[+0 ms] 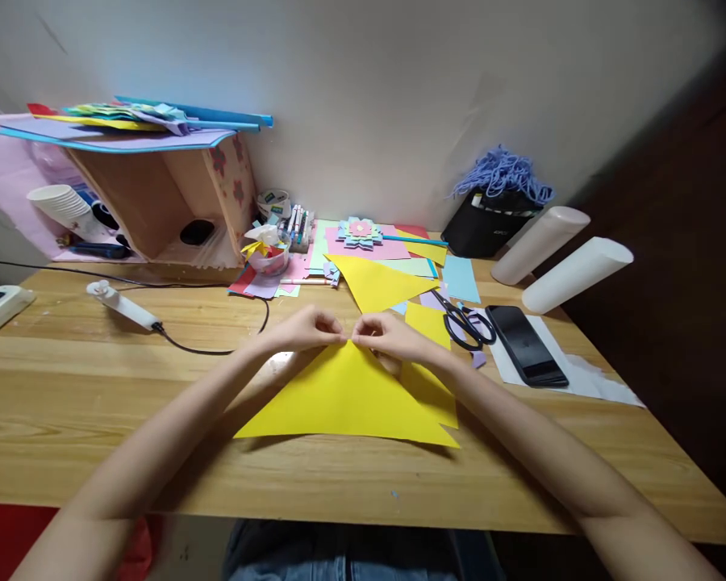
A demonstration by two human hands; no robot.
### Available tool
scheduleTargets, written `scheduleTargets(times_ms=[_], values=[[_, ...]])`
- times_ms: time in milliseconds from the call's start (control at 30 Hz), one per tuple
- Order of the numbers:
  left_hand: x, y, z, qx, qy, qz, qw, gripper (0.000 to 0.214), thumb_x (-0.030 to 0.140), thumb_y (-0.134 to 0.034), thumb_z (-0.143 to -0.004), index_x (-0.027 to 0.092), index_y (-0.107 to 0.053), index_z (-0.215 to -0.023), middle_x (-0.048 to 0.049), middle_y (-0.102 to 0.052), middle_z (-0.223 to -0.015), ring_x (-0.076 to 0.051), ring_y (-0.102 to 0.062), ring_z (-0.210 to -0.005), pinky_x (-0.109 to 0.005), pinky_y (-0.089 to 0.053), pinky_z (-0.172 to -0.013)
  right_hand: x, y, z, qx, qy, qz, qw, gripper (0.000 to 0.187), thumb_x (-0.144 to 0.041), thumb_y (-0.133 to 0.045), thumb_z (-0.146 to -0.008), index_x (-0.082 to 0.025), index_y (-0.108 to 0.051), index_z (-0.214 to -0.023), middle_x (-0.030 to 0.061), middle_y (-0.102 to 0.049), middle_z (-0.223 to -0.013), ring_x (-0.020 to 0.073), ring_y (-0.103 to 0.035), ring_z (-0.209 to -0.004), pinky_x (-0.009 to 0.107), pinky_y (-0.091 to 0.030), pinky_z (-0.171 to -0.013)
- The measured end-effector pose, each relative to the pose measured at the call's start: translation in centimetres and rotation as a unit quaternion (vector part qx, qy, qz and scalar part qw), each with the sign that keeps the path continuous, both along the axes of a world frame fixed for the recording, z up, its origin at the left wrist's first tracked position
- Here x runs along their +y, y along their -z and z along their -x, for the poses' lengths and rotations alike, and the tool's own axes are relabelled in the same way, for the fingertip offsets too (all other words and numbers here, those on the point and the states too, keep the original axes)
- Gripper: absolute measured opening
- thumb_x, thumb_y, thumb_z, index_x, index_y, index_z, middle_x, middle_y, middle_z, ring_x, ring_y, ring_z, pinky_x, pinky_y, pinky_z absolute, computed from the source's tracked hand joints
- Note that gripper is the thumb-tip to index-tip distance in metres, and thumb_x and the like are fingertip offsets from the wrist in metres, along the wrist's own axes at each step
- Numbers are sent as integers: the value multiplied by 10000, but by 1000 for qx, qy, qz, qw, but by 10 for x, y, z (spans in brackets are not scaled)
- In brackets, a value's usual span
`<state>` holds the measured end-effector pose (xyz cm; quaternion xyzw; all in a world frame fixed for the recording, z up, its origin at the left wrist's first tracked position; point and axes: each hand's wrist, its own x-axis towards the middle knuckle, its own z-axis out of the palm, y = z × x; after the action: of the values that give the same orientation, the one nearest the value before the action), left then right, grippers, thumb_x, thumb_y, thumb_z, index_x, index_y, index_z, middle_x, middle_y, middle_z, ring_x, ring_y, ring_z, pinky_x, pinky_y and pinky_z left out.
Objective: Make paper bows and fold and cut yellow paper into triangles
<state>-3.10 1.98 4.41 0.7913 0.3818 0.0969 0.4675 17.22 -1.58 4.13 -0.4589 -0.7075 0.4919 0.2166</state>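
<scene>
A triangular sheet of yellow paper [344, 395] is tilted up off the wooden desk, its long edge toward me. My left hand [311, 329] pinches its far tip from the left. From the right, my right hand [390, 335] pinches the same tip, and the fingertips of both hands nearly touch. Beneath its right side lies more yellow paper [429, 391], partly covered by my right forearm. Just beyond my hands is another yellow paper triangle [384, 282]. Black-handled scissors [469, 327] rest to the right of my right hand.
A smartphone [526, 345] lies on white paper at the right, near two white rolls [577, 274]. A paper flower [360, 231] sits on coloured sheets at the back. On the left are a corded white tool [121, 305] and an open box [157, 194] topped with paper.
</scene>
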Motion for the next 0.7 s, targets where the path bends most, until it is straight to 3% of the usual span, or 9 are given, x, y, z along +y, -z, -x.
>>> scheduleTargets(times_ms=[67,167,400,567,700], values=[[2,23,0,2,4,-31,999,298,373,-570,-758,111,-703,-805,-36,-673,-691,-124,-553,-614,-213,-395,-572,2,26,1,1,7,-4,1000,191,-308,-552,-774,-123,-590,-751,20,-569,-691,111,-500,-618,233,-393,-566],[-2,36,-1,-13,15,-127,992,233,299,-543,-785,134,-701,-829,-48,-682,-754,-138,-581,-683,-226,-418,-635,-1,45,1,-23,38,-78,996,174,-290,-537,-790,-131,-603,-769,21,-566,-695,113,-486,-605,233,-386,-545],[-8,41,0,-6,32,-292,956,158,227,-537,-810,170,-684,-828,-41,-653,-777,-136,-587,-713,-231,-415,-654,-7,51,1,-74,41,-258,962,69,-175,-524,-814,-162,-579,-775,33,-547,-759,140,-520,-689,256,-429,-612],[-11,43,-3,53,70,-385,919,174,191,-503,-831,159,-670,-798,-48,-639,-767,-145,-569,-722,-240,-397,-641,-9,56,-2,-111,-14,-368,923,101,-151,-486,-847,-173,-582,-823,64,-583,-810,177,-541,-789,290,-446,-686],[-12,38,-4,111,121,-443,881,201,199,-469,-868,153,-662,-836,-58,-626,-799,-161,-543,-759,-264,-388,-661,-10,56,-4,-168,-45,-430,886,174,-162,-428,-888,-170,-594,-836,76,-617,-813,177,-548,-760,282,-431,-636]])
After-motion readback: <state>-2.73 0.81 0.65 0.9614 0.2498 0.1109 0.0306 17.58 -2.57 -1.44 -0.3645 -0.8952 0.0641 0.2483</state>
